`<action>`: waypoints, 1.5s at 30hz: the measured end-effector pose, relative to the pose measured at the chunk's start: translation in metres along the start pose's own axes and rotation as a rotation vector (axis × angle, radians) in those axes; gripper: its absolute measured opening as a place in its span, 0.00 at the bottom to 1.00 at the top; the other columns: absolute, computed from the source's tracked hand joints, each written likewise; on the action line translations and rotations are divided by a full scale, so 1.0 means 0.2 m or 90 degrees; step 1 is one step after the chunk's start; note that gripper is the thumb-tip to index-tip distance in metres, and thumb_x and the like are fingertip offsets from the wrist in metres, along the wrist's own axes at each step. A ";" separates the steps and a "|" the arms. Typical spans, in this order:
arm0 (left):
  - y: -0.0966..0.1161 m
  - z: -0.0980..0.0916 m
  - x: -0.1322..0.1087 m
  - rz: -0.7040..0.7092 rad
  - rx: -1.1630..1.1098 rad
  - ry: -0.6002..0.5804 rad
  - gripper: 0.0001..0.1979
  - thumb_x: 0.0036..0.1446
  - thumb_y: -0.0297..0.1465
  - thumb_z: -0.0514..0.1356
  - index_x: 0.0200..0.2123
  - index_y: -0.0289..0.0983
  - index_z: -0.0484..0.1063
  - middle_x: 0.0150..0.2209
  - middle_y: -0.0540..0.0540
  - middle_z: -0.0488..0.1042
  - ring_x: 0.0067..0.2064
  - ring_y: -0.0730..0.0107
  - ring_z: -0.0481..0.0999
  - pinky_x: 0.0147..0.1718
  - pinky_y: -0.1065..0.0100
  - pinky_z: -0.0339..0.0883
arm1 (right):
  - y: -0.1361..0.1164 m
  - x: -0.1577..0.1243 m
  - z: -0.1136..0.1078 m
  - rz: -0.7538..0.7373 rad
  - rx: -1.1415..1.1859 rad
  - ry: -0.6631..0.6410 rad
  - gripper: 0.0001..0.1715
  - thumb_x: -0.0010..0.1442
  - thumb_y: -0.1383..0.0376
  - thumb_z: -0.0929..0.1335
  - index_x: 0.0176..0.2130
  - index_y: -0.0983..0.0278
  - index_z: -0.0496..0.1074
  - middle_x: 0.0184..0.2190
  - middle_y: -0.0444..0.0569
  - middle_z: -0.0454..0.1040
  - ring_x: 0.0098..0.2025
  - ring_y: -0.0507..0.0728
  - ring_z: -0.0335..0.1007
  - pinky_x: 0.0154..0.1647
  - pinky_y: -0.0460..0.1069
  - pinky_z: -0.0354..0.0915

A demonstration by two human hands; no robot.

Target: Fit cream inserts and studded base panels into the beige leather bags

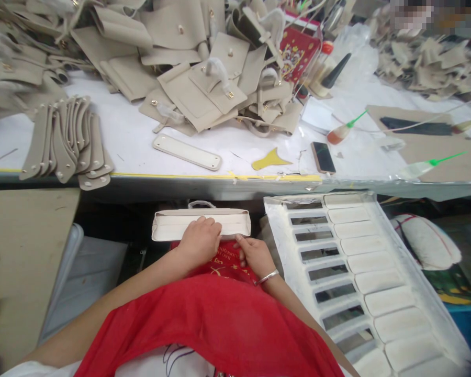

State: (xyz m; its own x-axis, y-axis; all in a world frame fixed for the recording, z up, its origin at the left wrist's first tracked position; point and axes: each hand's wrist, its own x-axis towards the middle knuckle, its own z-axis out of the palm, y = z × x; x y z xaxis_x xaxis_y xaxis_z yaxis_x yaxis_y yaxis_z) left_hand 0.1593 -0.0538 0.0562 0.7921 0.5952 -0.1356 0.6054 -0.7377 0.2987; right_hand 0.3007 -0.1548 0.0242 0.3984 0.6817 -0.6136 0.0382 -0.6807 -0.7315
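Observation:
A pale beige handbag (165, 226) rests at my lap with its long open side towards me and its handle at the far side. My left hand (201, 238) lies over the near edge with its fingers curled into the opening. Whatever is under those fingers is hidden. At the near right edge, my right hand (256, 256) pinches the rim between thumb and fingers. A red apron (220, 309) covers my lap beneath the bag.
On the bench lie a riveted beige strip (187, 152), a yellow scrap (270, 158), a phone (323, 158), stacked straps (68, 139) and a heap of bags (204, 94). Glue bottles (337, 134) stand right. A slatted rack (314, 251) with pale panels (379, 281) is beside me.

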 end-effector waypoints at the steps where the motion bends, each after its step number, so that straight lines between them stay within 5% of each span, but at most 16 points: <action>1: 0.00 0.00 0.00 0.001 -0.001 -0.001 0.09 0.57 0.29 0.50 0.30 0.35 0.69 0.32 0.40 0.71 0.36 0.58 0.68 0.35 0.59 0.62 | -0.01 0.00 0.01 0.045 0.067 -0.028 0.22 0.56 0.52 0.62 0.23 0.66 0.68 0.13 0.42 0.64 0.13 0.48 0.59 0.14 0.43 0.51; 6: -0.02 0.00 0.00 0.000 -0.023 -0.008 0.08 0.56 0.29 0.51 0.29 0.35 0.68 0.32 0.40 0.71 0.37 0.58 0.68 0.36 0.60 0.62 | -0.06 -0.02 0.07 0.165 0.317 -0.067 0.16 0.55 0.57 0.66 0.28 0.68 0.70 0.19 0.44 0.71 0.15 0.46 0.63 0.13 0.40 0.54; 9: -0.04 -0.01 0.00 -0.033 -0.048 -0.012 0.09 0.55 0.29 0.52 0.39 0.33 0.65 0.33 0.39 0.71 0.36 0.58 0.69 0.34 0.61 0.63 | -0.08 -0.02 0.12 0.183 0.374 -0.063 0.13 0.55 0.60 0.66 0.29 0.69 0.70 0.20 0.45 0.73 0.15 0.46 0.64 0.14 0.40 0.56; 12: -0.06 -0.01 0.01 -0.044 -0.061 -0.027 0.15 0.54 0.28 0.53 0.46 0.32 0.60 0.33 0.39 0.71 0.35 0.57 0.69 0.33 0.61 0.63 | -0.10 -0.02 0.17 0.192 0.388 -0.056 0.13 0.56 0.61 0.66 0.28 0.69 0.71 0.19 0.45 0.72 0.15 0.46 0.64 0.14 0.40 0.56; 19: -0.09 -0.03 0.01 0.019 -0.090 -0.041 0.08 0.53 0.24 0.51 0.38 0.35 0.63 0.35 0.41 0.70 0.38 0.59 0.67 0.36 0.62 0.63 | -0.14 -0.02 0.25 0.189 0.386 -0.080 0.12 0.56 0.61 0.66 0.26 0.66 0.71 0.20 0.45 0.73 0.16 0.47 0.64 0.15 0.41 0.58; 29: -0.36 -0.08 -0.11 0.035 -0.072 -0.062 0.07 0.55 0.31 0.52 0.29 0.36 0.68 0.32 0.44 0.69 0.37 0.62 0.68 0.38 0.63 0.63 | -0.18 -0.02 0.32 0.213 0.401 -0.051 0.13 0.59 0.62 0.64 0.28 0.68 0.71 0.20 0.47 0.74 0.16 0.47 0.66 0.14 0.40 0.59; 45: -0.35 -0.07 -0.15 0.028 -0.075 -0.040 0.11 0.57 0.28 0.50 0.27 0.35 0.69 0.31 0.43 0.70 0.36 0.63 0.68 0.36 0.64 0.62 | -0.20 -0.03 0.50 0.238 0.387 -0.089 0.14 0.58 0.60 0.65 0.27 0.68 0.70 0.20 0.46 0.73 0.16 0.47 0.66 0.15 0.41 0.60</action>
State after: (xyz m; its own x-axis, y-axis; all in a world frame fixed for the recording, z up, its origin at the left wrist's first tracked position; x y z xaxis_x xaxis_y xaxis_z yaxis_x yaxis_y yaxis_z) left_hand 0.0922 -0.0148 0.0524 0.8230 0.5395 -0.1777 0.5598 -0.7176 0.4143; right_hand 0.2046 -0.1051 0.0268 0.1627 0.4881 -0.8575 -0.6103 -0.6331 -0.4762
